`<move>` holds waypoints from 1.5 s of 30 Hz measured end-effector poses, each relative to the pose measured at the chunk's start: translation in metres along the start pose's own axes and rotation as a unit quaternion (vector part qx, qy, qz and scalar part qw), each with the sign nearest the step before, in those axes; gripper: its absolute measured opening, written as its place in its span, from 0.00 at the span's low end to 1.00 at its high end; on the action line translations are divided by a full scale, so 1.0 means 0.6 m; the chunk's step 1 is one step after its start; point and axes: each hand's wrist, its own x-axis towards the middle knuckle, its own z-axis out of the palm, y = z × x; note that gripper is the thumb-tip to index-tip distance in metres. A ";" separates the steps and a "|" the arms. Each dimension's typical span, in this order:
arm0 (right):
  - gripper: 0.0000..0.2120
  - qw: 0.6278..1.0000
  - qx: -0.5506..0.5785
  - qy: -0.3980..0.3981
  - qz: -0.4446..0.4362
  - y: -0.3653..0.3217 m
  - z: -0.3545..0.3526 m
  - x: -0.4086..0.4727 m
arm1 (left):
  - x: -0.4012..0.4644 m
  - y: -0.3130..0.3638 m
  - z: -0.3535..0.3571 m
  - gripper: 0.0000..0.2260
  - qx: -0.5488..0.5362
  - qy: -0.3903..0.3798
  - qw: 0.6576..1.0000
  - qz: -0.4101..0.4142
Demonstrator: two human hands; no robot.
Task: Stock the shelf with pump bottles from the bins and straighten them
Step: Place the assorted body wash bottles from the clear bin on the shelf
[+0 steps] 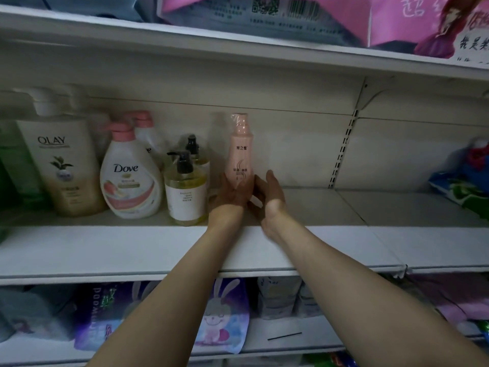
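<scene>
Straightening the pink bottle (241, 149) at frame centre on the shelf (330, 245), left hand (230, 193) gripping its base, right hand (270, 197) steadying alongside, fingers relaxed. Next, probably: squaring beside the amber pump bottle (185, 192), then letting go.

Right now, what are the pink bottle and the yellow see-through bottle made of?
The pink bottle, held between both hands, looks like smooth opaque plastic wrapped in clear film; the film crinkles and glints at its top. The yellow bottle looks like clear plastic, though glass is possible: you can see golden liquid through it. Its black pump looks like matte plastic.
</scene>
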 end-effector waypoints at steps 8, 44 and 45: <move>0.27 0.999 0.016 -0.029 0.004 0.009 0.021 0.040 | 0.055 0.003 0.016 0.35 -0.003 0.065 0.996 0.062; 0.26 0.996 -0.068 0.045 -0.032 -0.026 -0.053 -0.050 | -0.012 0.023 -0.001 0.23 -0.072 0.007 0.997 -0.016; 0.26 0.996 -0.068 0.042 -0.033 -0.031 -0.060 -0.066 | -0.034 0.028 0.001 0.25 -0.086 0.009 0.996 -0.027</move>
